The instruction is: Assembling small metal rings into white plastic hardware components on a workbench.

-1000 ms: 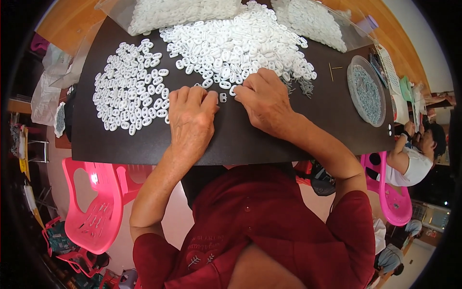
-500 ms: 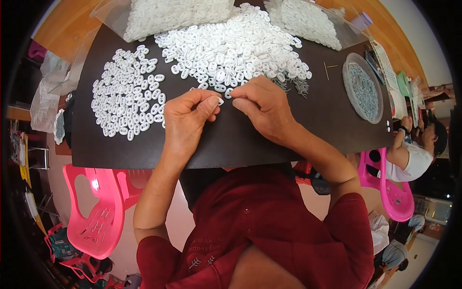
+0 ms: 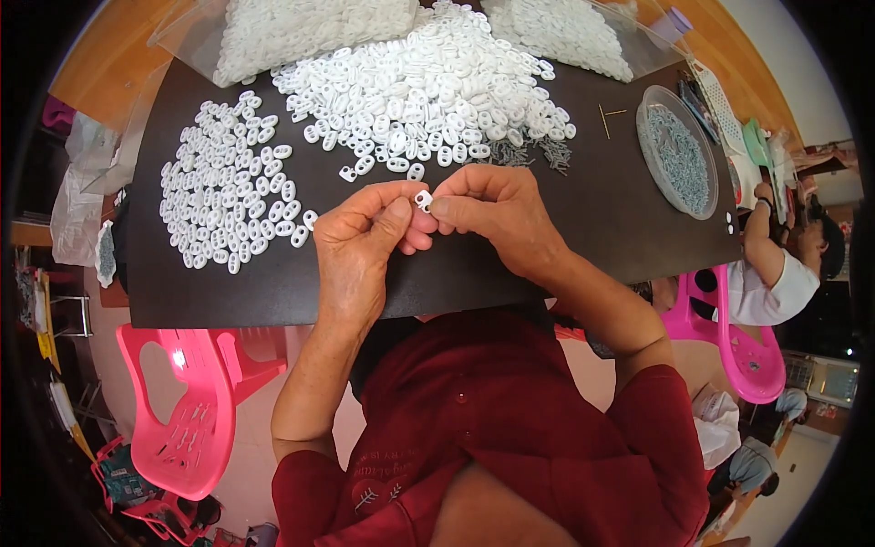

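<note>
Between the thumb and forefinger of my left hand is a small white oval plastic piece with holes, held just above the table. My right hand is closed in a pinch, its fingertips against the right edge of that piece. Whatever those fingertips hold is hidden. Beyond my hands lies a big heap of loose white oval pieces. A spread group of similar pieces lies to the left. Small grey screws are scattered at the heap's right front edge.
A round clear tub of grey screws stands at the right of the dark table. Two thin brass-coloured rods lie beside it. Clear bags of white pieces sit at the back. A pink chair stands left; another person sits right.
My right hand has moved left, bringing its fingertips from a gap to contact with the white piece. My left hand has turned the piece so its holed face shows. The whole view has shifted slightly.
</note>
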Available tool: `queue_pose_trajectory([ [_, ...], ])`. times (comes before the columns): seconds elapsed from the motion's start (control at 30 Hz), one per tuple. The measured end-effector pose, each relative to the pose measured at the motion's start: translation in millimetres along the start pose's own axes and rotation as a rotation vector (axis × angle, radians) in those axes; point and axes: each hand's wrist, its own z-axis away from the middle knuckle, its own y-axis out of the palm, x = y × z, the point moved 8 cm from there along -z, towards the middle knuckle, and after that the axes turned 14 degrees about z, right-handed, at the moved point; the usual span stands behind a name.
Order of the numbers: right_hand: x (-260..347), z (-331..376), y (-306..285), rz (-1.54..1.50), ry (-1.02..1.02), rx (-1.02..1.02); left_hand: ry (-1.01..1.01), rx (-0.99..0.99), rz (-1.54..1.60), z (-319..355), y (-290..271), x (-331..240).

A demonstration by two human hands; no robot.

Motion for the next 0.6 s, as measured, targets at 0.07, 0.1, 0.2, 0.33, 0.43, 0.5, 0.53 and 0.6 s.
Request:
queue_pose_trajectory([
  [0.07,0,1,0,-0.01,-0.002,-0.001,-0.021,-0.022,-0.008,1,0,2],
  [0.1,0,1,1,-0.02,-0.005,-0.001,-0.023,-0.021,-0.007,1,0,3],
  [0.2,1,3,3,0.027,-0.044,-0.032,-0.044,-0.042,-0.005,3,-2,8],
  [0.33,10,10,2,0.186,-0.043,-0.071,0.032,-0.05,-0.069,4,-5,6],
  [0.43,4,8,1,0.203,0.046,-0.006,0.08,-0.017,-0.182,6,-4,-2],
  [0.5,6,6,-2,0.154,-0.013,-0.042,0.072,0.004,-0.224,7,-1,-3],
  [0.53,7,6,-1,0.155,-0.013,-0.042,0.034,-0.015,-0.153,6,-1,1],
  [0.6,7,8,-2,0.177,0.004,-0.084,-0.006,-0.031,-0.08,6,-1,3],
])
